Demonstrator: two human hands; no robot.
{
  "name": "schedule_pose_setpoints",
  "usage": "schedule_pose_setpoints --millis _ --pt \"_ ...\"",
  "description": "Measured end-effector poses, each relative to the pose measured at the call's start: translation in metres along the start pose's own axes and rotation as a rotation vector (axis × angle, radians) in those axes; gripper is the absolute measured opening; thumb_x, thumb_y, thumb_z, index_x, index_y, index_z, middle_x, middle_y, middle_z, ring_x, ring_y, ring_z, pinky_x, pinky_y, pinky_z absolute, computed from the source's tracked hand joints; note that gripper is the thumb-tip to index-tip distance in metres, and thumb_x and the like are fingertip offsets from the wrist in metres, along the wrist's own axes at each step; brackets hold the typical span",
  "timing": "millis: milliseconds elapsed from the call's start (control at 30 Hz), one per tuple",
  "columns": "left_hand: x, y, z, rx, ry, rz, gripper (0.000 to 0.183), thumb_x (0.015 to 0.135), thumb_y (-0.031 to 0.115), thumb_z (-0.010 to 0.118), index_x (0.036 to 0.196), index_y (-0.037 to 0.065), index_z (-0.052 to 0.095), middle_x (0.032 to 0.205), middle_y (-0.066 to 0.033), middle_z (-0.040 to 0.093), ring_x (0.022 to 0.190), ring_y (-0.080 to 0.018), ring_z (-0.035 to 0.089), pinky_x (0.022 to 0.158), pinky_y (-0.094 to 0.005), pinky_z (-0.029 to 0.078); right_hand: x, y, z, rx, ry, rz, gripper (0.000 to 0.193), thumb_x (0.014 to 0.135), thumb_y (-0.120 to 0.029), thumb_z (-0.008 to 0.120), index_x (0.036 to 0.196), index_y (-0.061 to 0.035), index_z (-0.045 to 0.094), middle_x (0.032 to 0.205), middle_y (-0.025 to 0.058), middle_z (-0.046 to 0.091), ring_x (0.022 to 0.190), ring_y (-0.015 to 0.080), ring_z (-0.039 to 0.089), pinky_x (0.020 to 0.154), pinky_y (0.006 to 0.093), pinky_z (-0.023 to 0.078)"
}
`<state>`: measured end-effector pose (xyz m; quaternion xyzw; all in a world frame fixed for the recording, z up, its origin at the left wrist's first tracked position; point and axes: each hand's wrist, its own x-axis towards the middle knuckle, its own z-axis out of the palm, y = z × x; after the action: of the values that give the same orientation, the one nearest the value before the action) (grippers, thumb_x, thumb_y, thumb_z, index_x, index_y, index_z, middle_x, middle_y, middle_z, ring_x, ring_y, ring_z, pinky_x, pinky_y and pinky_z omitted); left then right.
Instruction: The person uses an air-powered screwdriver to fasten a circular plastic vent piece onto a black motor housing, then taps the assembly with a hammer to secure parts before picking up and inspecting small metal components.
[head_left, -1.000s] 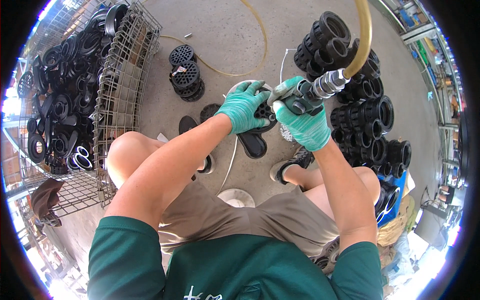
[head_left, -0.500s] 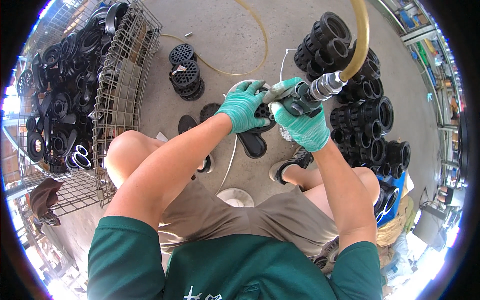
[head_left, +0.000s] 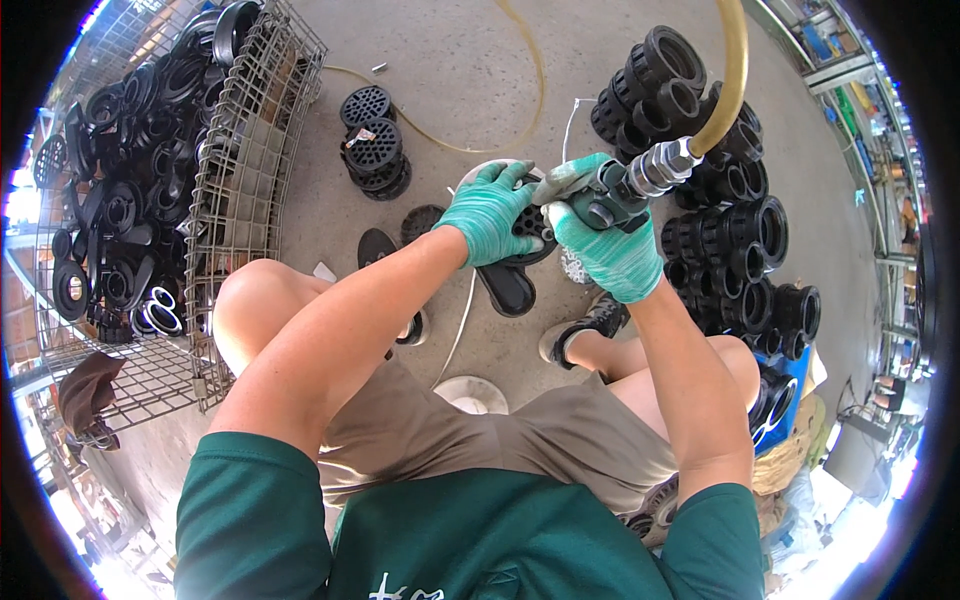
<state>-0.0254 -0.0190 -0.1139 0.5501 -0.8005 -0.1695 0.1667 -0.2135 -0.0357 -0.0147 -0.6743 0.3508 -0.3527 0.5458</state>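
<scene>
My left hand [head_left: 488,217], in a green glove, grips a black perforated part [head_left: 524,226] with its fingers over the top. A rounded black lobe [head_left: 508,290] lies just below that part, toward me; I cannot tell if the two are joined. My right hand [head_left: 606,246], gloved alike, is wrapped round a dark air tool [head_left: 613,203] that points left toward the perforated part. The tool's tip and its exact contact are partly hidden by my fingers. A metal coupling [head_left: 662,168] joins the tool to a yellow air hose [head_left: 736,70].
On the left stands a wire cage [head_left: 245,160] heaped with black parts [head_left: 130,205]. Round black grates [head_left: 374,145] are stacked ahead on the concrete floor. Black ribbed rings [head_left: 730,230] form rows at right. A white cord [head_left: 460,335] trails between my feet, above a pale disc [head_left: 472,393].
The air tool, my right hand and the hose have shifted very slightly right. My left hand keeps its hold on the perforated part.
</scene>
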Motion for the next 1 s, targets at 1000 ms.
schedule_pose_setpoints --millis 1000 --pt "-0.008 0.032 -0.002 0.111 -0.011 -0.033 0.048 0.080 0.039 0.075 0.125 0.026 0.066 0.149 -0.0066 0.049 0.146 -0.0393 0.034 0.116 -0.0702 0.019 0.000 -0.034 -0.015 0.326 0.177 -0.028 0.032 0.085 0.003 0.072 0.115 -0.0019 0.063 0.105 0.0079 0.073 0.092 0.0121 0.067 0.085 0.0294 0.057"
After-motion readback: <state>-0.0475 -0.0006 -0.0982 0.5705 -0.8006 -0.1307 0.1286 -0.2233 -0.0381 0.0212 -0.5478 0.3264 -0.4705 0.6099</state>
